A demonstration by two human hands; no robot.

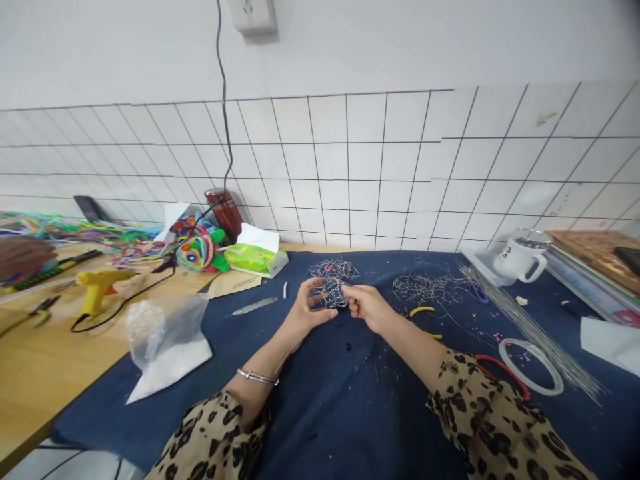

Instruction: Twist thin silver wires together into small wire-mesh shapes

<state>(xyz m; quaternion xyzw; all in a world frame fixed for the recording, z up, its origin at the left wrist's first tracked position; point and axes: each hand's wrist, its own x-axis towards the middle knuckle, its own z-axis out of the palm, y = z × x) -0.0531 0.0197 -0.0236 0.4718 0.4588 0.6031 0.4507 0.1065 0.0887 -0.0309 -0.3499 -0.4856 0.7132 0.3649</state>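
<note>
A tangle of thin silver wire [334, 268] lies before me on the dark blue cloth, with a small pink spot in it. My left hand [306, 310] curves around its lower left side, thumb and fingers apart with wire between them. On the right side, the closed fingers of my right hand [367, 305] pinch the wire near its edge; the exact strand is hidden. A second heap of loose wire [425, 288] sits to the right. Close by are yellow-handled pliers [421, 311], partly behind my right forearm. A small black bead [349, 347] rests below my hands.
Long straight wires [525, 323], a clear tubing ring [531, 367] and a white mug [520, 257] are at right. Left are a bag of white material [167, 340], a tissue pack [255, 257] and a yellow glue gun [97, 288] with its cord. A tiled wall [330, 167] stands behind.
</note>
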